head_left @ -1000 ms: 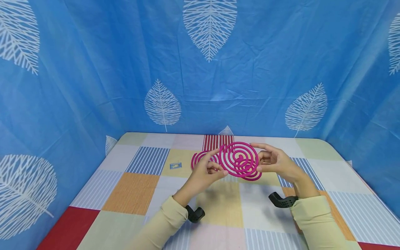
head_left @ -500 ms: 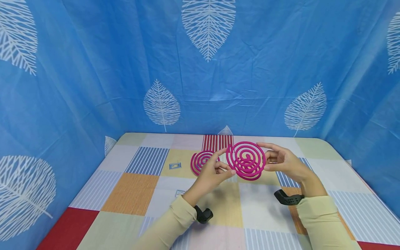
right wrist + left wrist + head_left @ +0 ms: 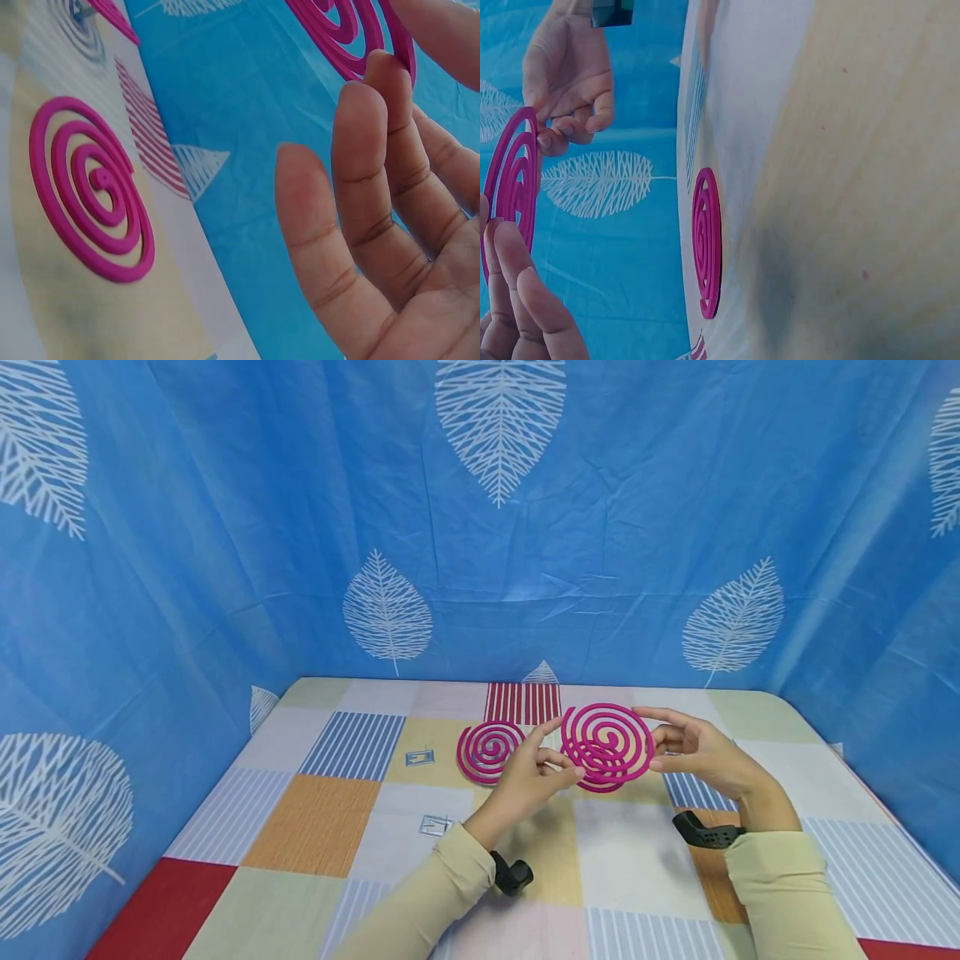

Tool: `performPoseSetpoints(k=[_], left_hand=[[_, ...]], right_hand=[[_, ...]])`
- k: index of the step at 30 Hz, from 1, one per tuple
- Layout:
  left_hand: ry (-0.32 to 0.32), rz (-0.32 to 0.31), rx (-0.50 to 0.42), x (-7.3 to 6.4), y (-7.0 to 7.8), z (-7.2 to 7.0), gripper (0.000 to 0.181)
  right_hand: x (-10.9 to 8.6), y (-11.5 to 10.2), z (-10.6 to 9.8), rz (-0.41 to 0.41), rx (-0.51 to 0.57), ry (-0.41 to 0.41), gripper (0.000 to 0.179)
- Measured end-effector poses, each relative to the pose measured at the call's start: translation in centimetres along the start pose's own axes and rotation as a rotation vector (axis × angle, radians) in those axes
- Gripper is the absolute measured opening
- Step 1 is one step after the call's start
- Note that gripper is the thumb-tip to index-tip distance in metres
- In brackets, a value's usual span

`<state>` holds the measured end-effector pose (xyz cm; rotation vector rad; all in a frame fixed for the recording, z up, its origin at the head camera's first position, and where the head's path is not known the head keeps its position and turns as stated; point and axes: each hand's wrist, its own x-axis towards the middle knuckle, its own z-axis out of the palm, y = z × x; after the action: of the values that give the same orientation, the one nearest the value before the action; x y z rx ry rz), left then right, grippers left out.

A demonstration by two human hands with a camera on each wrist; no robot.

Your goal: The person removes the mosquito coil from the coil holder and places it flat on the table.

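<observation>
Pink coil (image 3: 611, 742) is aloft, left hand (image 3: 529, 777) and right hand (image 3: 707, 753) fingers clamped on opposite edges; step looks like positioning, next move likely calls for level lowering.

Magenta spiral coil (image 3: 611, 742) being gripped at rim, tilting above tablecloth (image 3: 633, 860); second coil (image 3: 100, 178) lying flat, showing through its loops; third coil (image 3: 491, 748) lying flat leftward.

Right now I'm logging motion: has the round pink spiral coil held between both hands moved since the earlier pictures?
Yes: in the head view, the round pink spiral coil has shifted right, away from the red-and-white striped tablecloth patch.
</observation>
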<state>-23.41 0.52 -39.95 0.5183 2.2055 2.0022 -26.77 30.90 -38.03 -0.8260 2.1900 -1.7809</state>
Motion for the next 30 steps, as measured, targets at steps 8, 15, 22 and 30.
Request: performPoseSetpoints(k=[8,15,22,30], left_hand=[[0.011,-0.001,-0.002,0.7,-0.2,1.2,0.076],[0.026,-0.002,0.001,1.2,-0.4,2.0,0.074],[0.03,-0.016,0.023,1.4,-0.4,2.8,0.073],[0.032,-0.035,0.048,1.7,-0.6,3.6,0.074]], right_hand=[[-0.6,0.8,-0.9,-0.002,0.05,-0.018,0.067],[-1.0,1.4,-1.6,0.002,0.077,-0.014,0.067],[-1.5,1.8,-2.2,0.0,0.104,-0.008,0.069],[-2.0,2.2,-2.7,0.016,0.102,0.001,0.069]])
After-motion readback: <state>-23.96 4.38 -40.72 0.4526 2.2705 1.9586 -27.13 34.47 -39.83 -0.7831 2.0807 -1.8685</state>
